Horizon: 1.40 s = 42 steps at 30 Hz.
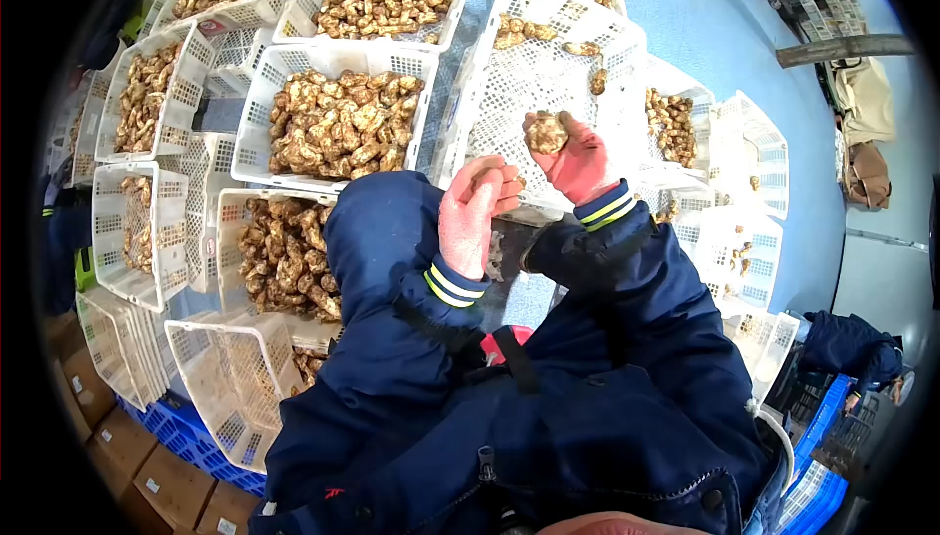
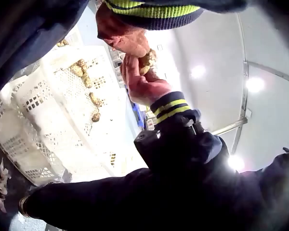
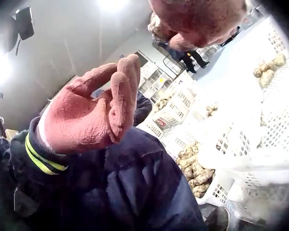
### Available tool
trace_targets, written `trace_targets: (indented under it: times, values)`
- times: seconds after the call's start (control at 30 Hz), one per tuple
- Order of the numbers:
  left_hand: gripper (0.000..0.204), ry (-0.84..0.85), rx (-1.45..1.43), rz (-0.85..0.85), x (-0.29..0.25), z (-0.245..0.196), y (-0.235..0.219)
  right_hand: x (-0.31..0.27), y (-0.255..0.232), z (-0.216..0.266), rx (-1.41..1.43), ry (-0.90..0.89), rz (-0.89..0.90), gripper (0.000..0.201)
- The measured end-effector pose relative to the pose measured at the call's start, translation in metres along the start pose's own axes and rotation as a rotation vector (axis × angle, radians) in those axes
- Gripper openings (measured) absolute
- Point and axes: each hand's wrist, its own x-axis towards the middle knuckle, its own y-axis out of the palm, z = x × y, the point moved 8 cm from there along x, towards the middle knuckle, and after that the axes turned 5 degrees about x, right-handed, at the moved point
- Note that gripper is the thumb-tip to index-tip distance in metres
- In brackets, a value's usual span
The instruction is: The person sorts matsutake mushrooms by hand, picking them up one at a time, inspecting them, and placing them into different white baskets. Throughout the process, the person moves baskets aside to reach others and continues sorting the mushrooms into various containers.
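1. The right hand (image 1: 578, 165), in a red glove, is cupping a knobbly brown tuber (image 1: 546, 132), fingers curled round its underside, above a tilted white perforated crate (image 1: 548, 65).
2. The left hand (image 1: 472, 214), also gloved, is hovering just beside it, fingers loosely bent; whether it is pinching a small piece cannot be told.
3. The tuber is probably handling as a firm, fairly light, rough-skinned lump; its protruding lobes are likely brittle, so the thick central body is the safer place to grip.
4. Neighbouring crates (image 1: 338, 124) are holding heaps of similar tubers; blue floor (image 1: 715, 36) is showing beyond.
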Motion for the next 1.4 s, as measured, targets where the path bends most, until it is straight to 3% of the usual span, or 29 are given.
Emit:
trace_targets:
  times: [0.03, 0.3, 0.43, 0.57, 0.6, 0.63, 0.73, 0.77, 0.83, 0.9, 0.97, 1.03, 1.13, 1.23, 1.27, 1.37, 1.4]
  values:
    - [0.031, -0.023, 0.003, 0.022, -0.001, 0.003, 0.002, -0.001, -0.01, 0.001, -0.021, 0.004, -0.051, 0.033]
    - [0.029, -0.143, 0.062, 0.074, -0.003, 0.01, 0.006, 0.002, -0.004, -0.005, 0.03, 0.032, 0.116, 0.034]
    - [0.029, -0.162, 0.081, 0.081, -0.003, 0.014, 0.007, 0.002, -0.004, -0.002, 0.03, -0.006, 0.085, 0.034]
    - [0.029, -0.155, 0.043, 0.11, -0.002, 0.014, 0.008, 0.01, -0.023, 0.003, -0.056, -0.006, 0.02, 0.033]
    - [0.029, -0.179, 0.087, 0.077, -0.002, 0.016, 0.007, 0.013, -0.023, -0.004, -0.09, 0.08, -0.014, 0.033]
    - [0.03, -0.185, 0.088, 0.081, -0.001, 0.017, 0.007, 0.021, -0.036, -0.005, -0.148, 0.035, -0.204, 0.033]
    - [0.03, -0.171, 0.046, 0.111, -0.002, 0.019, 0.008, 0.037, -0.007, -0.031, -0.311, 0.127, -0.063, 0.028]
    - [0.03, -0.174, 0.065, 0.097, -0.002, 0.02, 0.006, 0.042, 0.032, -0.04, -0.353, 0.104, 0.305, 0.03]
    - [0.03, -0.179, 0.104, 0.044, -0.005, 0.014, 0.006, 0.065, 0.044, -0.023, -0.702, -0.018, 0.009, 0.035]
    - [0.031, -0.2, 0.154, 0.005, -0.006, 0.01, 0.005, 0.113, 0.039, 0.031, -1.152, -0.22, 0.064, 0.041]
    - [0.028, -0.207, 0.139, -0.002, -0.007, 0.007, 0.008, 0.15, 0.013, 0.097, -1.568, -0.395, -0.151, 0.038]
    - [0.026, -0.216, 0.047, 0.046, -0.009, 0.006, 0.014, 0.198, -0.046, 0.154, -2.076, -0.495, -0.44, 0.04]
    - [0.023, -0.382, 0.047, 0.003, -0.006, 0.011, 0.014, 0.227, -0.061, 0.164, -2.394, -0.451, -0.513, 0.043]
    - [0.024, -0.458, 0.013, -0.018, -0.003, 0.012, 0.008, 0.263, -0.079, 0.146, -2.642, -0.495, -0.427, 0.05]
    - [0.026, -0.476, 0.05, -0.018, -0.001, 0.012, 0.008, 0.265, -0.075, 0.14, -2.644, -0.664, -0.411, 0.045]
    - [0.027, -0.448, 0.032, -0.006, 0.005, 0.013, 0.007, 0.281, -0.079, 0.139, -2.839, -0.815, -0.56, 0.019]
    - [0.027, -0.452, 0.039, 0.007, 0.007, 0.015, 0.008, 0.279, -0.074, 0.14, -2.854, -0.909, -0.513, 0.015]
